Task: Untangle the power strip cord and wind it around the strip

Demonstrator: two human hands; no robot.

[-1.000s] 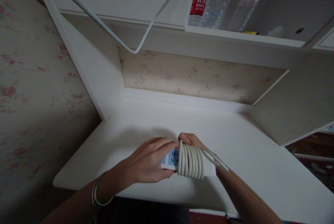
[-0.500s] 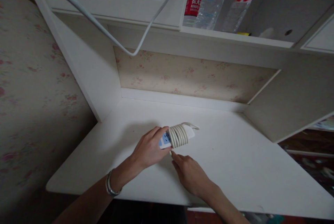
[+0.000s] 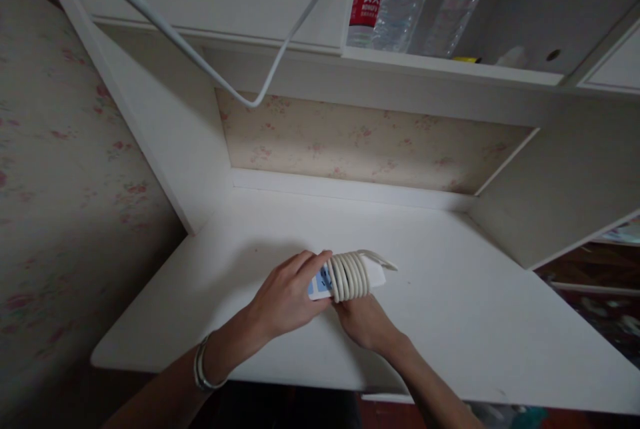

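Observation:
My left hand (image 3: 290, 292) is closed round one end of a white power strip (image 3: 320, 283) with blue socket faces, held above the white desk. A cream power cord (image 3: 350, 277) is wound in several tight turns round the strip's middle. Past the coil, the strip's white far end sticks out, and a loose loop of cord trails to the right. My right hand (image 3: 364, 321) is curled just under the coil on the near side. Its fingertips are hidden behind the strip and cord.
A white desk (image 3: 450, 322) with side panels and a low back ledge surrounds the work. A grey-white cable (image 3: 254, 102) hangs from above at the upper left. Plastic bottles (image 3: 400, 9) stand on the shelf overhead. Floral wallpaper (image 3: 65, 202) covers the left wall.
The power strip and my left hand have shifted slightly right and nearer to me. My right hand, which pinched the cord below the strip, has moved up under the coil.

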